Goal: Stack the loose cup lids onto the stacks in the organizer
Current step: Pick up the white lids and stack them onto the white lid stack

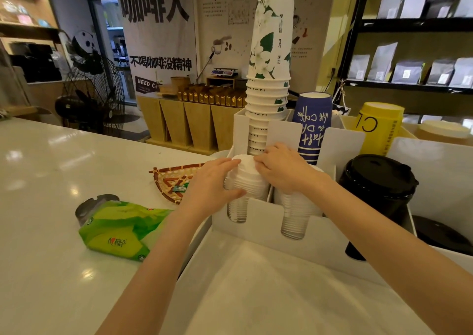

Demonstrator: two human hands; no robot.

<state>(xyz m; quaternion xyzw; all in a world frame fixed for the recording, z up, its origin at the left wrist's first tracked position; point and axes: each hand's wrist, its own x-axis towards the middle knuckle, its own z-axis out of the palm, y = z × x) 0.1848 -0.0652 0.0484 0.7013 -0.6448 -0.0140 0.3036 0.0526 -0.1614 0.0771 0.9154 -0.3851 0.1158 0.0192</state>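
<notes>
A white organizer (258, 217) stands on the counter with lid stacks in its front slots. The left slot holds a tall stack of white lids (247, 181). My left hand (213, 183) wraps the left side of that stack, thumb across its front. My right hand (279, 167) presses on the stack's top right edge and covers the top of a second white lid stack (294, 219) in the middle slot. A stack of black lids (376, 178) fills the right slot. Whether a loose lid lies under my fingers is hidden.
Behind the lids stand a tall stack of floral paper cups (271, 60), blue cups (312, 124) and yellow cups (378, 127). A green tissue pack (117, 229) and a woven bamboo tray (174, 181) lie left on the white counter (51, 171). One black lid (440, 232) sits at right.
</notes>
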